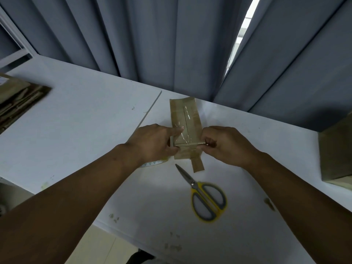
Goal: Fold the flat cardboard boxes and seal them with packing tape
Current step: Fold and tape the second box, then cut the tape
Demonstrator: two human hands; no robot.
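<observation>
1. The small brown cardboard box [187, 119] stands on the white table [95, 121], about in the middle and close to the grey curtain [171, 44]. A strip of clear packing tape [183, 134] lies along its top seam. The free end of the strip [198, 165] hangs over the near edge and reaches the table.
2. The left hand [152, 141] grasps the near left corner of the box. Its thumb and lower fingers are curled round the corner, and the forefinger lies straight on the tape. The right hand [226, 143] pinches the near right edge with curled fingers. So both hands hold the box.
3. I judge that the step in hand is to press the tape down at the near end of the seam.
4. To do it well, the right hand should keep the box steady. The forefinger should rub along the seam toward the near edge, because the tape looks wrinkled there.
5. After this, the hanging end should be folded flat on the front wall, beginning at the edge, so that no air is caught. I cannot tell if this end already sticks to the table.
6. The scissors with yellow and grey handles [206, 197] lie just beside the hanging end. The white roll of tape [154, 163] is partly hidden under the left wrist. Both are near enough for a second strip.
7. The pile of flat brown cardboard [17, 100] waits at the left, well apart.
</observation>
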